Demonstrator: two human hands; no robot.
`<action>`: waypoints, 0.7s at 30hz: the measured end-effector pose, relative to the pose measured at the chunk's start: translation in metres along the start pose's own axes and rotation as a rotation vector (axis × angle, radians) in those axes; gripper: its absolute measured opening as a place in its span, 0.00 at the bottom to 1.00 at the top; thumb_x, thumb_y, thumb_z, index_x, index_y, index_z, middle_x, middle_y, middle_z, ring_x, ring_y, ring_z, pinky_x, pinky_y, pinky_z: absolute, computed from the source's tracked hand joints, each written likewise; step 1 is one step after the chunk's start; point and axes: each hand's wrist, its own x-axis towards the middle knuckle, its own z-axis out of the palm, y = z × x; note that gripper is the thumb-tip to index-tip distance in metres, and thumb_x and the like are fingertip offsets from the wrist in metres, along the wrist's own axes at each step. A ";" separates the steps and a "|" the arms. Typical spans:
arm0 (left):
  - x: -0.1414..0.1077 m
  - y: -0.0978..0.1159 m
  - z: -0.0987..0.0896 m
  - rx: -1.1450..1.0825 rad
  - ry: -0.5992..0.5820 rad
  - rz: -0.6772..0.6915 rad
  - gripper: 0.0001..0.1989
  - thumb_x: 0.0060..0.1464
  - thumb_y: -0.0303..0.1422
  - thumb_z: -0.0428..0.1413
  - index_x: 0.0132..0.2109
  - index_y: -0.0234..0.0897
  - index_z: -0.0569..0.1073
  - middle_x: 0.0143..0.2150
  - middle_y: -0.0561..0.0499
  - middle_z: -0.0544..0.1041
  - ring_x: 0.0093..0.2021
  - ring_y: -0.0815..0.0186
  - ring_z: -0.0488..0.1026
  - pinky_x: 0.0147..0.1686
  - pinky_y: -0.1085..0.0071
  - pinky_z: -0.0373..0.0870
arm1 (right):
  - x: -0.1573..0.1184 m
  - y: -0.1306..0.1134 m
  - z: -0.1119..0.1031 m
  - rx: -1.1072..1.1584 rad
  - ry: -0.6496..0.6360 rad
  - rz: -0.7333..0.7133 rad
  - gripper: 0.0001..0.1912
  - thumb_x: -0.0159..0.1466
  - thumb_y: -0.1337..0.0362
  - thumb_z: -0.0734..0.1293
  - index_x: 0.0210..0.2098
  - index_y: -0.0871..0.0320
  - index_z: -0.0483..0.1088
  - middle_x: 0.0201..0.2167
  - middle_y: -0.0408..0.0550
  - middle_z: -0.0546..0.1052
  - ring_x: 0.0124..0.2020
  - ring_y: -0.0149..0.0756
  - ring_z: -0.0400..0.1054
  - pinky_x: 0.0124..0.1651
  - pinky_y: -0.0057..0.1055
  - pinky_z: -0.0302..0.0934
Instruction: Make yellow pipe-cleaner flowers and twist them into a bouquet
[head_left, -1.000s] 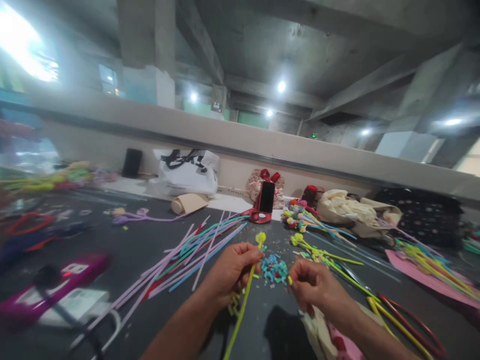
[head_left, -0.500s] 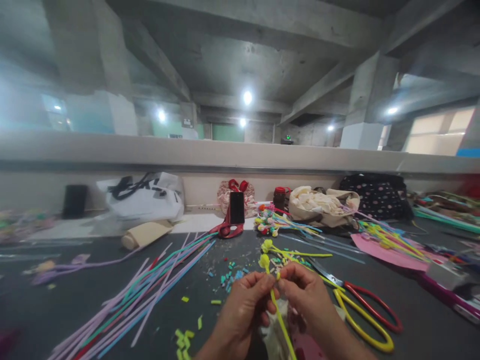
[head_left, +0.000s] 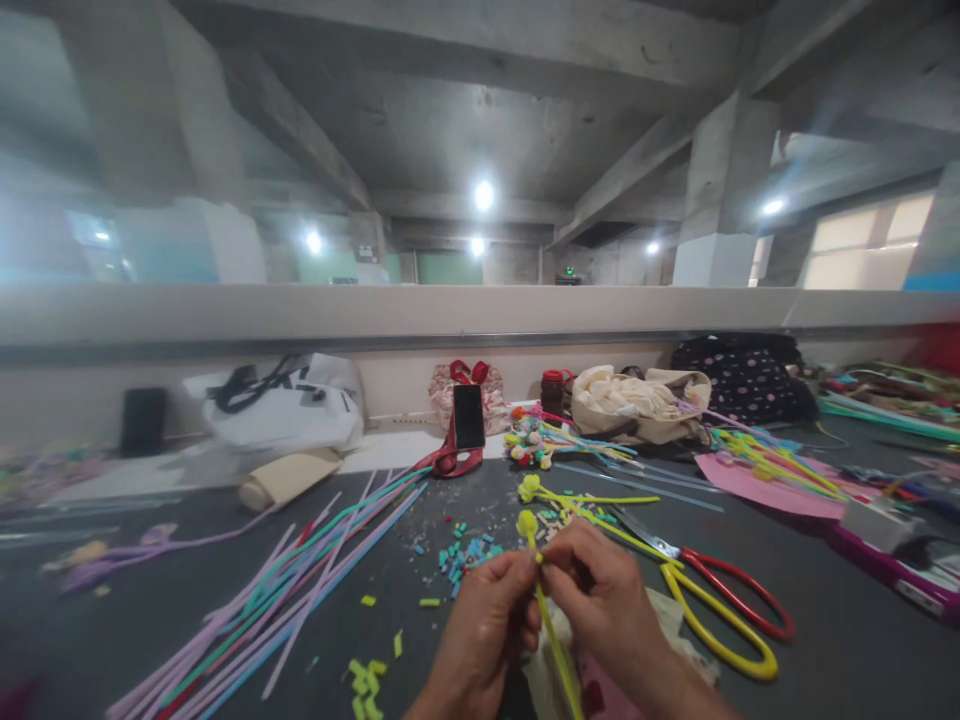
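Observation:
My left hand (head_left: pixel 484 625) pinches a yellow pipe-cleaner-like stem (head_left: pixel 553 640) that has a small rounded bud (head_left: pixel 526 522) at its top and runs down past my palm. Just below the bud, my right hand (head_left: pixel 604 585) is closed with thumb and forefinger at a tiny yellow piece (head_left: pixel 538 557) pressed against the stem. The fingers partly hide it. Beyond my hands lies another yellow stem with a bud (head_left: pixel 529 488). Scissors with one red and one yellow handle (head_left: pixel 720 640) rest to the right, blades pointing toward the stems.
Lilac, green and blue strips (head_left: pixel 300 590) lie on the left. Small yellow cut pieces (head_left: pixel 364 685) and blue-green bits (head_left: pixel 465 560) are scattered near my hands. Behind stand a phone (head_left: pixel 469 415), a bundle of colourful stems (head_left: pixel 536 440) and a cloth bag (head_left: pixel 637 400). Pink sheet (head_left: pixel 750 490) at right.
My right hand has moved slightly left, bringing the tiny yellow piece against the stem below the bud. My left hand keeps its pinch. The view has shifted slightly.

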 end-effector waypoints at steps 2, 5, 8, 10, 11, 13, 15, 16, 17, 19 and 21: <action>-0.002 0.002 -0.001 0.000 -0.015 0.002 0.20 0.37 0.48 0.58 0.24 0.33 0.68 0.10 0.59 0.62 0.11 0.78 0.54 0.13 0.81 0.48 | 0.001 0.000 0.002 0.037 0.009 0.017 0.06 0.54 0.73 0.62 0.22 0.58 0.66 0.20 0.39 0.64 0.23 0.29 0.60 0.25 0.24 0.53; -0.002 0.004 -0.001 -0.021 -0.033 -0.018 0.19 0.36 0.47 0.59 0.23 0.33 0.68 0.09 0.60 0.60 0.10 0.78 0.52 0.12 0.80 0.46 | 0.002 0.000 0.004 0.064 0.010 0.084 0.06 0.52 0.72 0.62 0.21 0.58 0.65 0.20 0.38 0.63 0.22 0.28 0.59 0.24 0.23 0.52; -0.001 0.005 -0.001 -0.030 -0.038 0.010 0.18 0.37 0.45 0.59 0.22 0.34 0.66 0.09 0.60 0.59 0.10 0.79 0.51 0.12 0.80 0.45 | 0.003 0.000 0.004 0.136 -0.043 0.250 0.03 0.52 0.71 0.62 0.22 0.59 0.64 0.19 0.37 0.63 0.20 0.27 0.58 0.23 0.23 0.52; -0.001 0.006 -0.001 -0.013 -0.034 0.020 0.18 0.39 0.45 0.58 0.21 0.34 0.65 0.09 0.60 0.59 0.10 0.79 0.51 0.12 0.80 0.45 | 0.004 0.002 0.002 0.199 -0.105 0.335 0.01 0.51 0.70 0.62 0.24 0.59 0.65 0.18 0.37 0.64 0.19 0.26 0.58 0.22 0.23 0.52; -0.001 0.006 -0.002 0.001 -0.025 0.018 0.18 0.39 0.45 0.58 0.20 0.34 0.65 0.08 0.60 0.59 0.10 0.79 0.50 0.12 0.80 0.45 | 0.004 0.002 0.001 0.227 -0.135 0.364 0.02 0.51 0.70 0.62 0.25 0.60 0.66 0.17 0.36 0.64 0.18 0.26 0.58 0.21 0.22 0.52; -0.001 0.006 -0.002 0.030 -0.008 0.012 0.18 0.39 0.45 0.58 0.20 0.35 0.65 0.08 0.60 0.59 0.10 0.78 0.50 0.11 0.80 0.45 | 0.005 0.002 -0.003 0.273 -0.175 0.407 0.03 0.52 0.69 0.62 0.28 0.60 0.67 0.15 0.35 0.64 0.14 0.24 0.56 0.18 0.22 0.51; -0.001 0.007 -0.002 0.057 -0.010 0.020 0.17 0.40 0.44 0.57 0.20 0.35 0.65 0.08 0.60 0.59 0.09 0.78 0.50 0.11 0.81 0.45 | 0.005 0.001 -0.007 0.314 -0.192 0.435 0.06 0.53 0.68 0.62 0.32 0.59 0.67 0.14 0.33 0.63 0.11 0.24 0.55 0.17 0.23 0.50; -0.001 0.007 -0.002 0.070 -0.015 0.025 0.17 0.41 0.44 0.57 0.20 0.35 0.64 0.08 0.60 0.59 0.09 0.78 0.50 0.11 0.81 0.45 | 0.005 0.001 -0.009 0.318 -0.190 0.425 0.07 0.53 0.68 0.62 0.33 0.59 0.67 0.14 0.33 0.63 0.12 0.24 0.56 0.17 0.23 0.50; -0.002 0.007 -0.002 0.084 -0.021 0.027 0.17 0.41 0.44 0.57 0.19 0.35 0.64 0.08 0.60 0.59 0.09 0.78 0.50 0.11 0.81 0.45 | 0.005 0.000 -0.011 0.310 -0.191 0.396 0.07 0.53 0.68 0.63 0.34 0.59 0.68 0.14 0.34 0.64 0.13 0.25 0.57 0.18 0.23 0.51; -0.002 0.007 -0.001 0.110 -0.021 0.029 0.17 0.41 0.44 0.57 0.19 0.35 0.64 0.07 0.60 0.59 0.09 0.78 0.50 0.10 0.81 0.46 | 0.004 0.000 -0.014 0.281 -0.186 0.326 0.05 0.53 0.68 0.64 0.30 0.58 0.70 0.16 0.36 0.65 0.16 0.26 0.59 0.20 0.23 0.52; -0.004 0.007 0.000 0.131 -0.018 0.030 0.17 0.40 0.44 0.58 0.20 0.35 0.64 0.08 0.60 0.59 0.09 0.78 0.51 0.10 0.81 0.46 | 0.004 0.002 -0.015 0.299 -0.184 0.313 0.03 0.53 0.69 0.64 0.26 0.58 0.71 0.17 0.37 0.66 0.19 0.26 0.59 0.22 0.22 0.52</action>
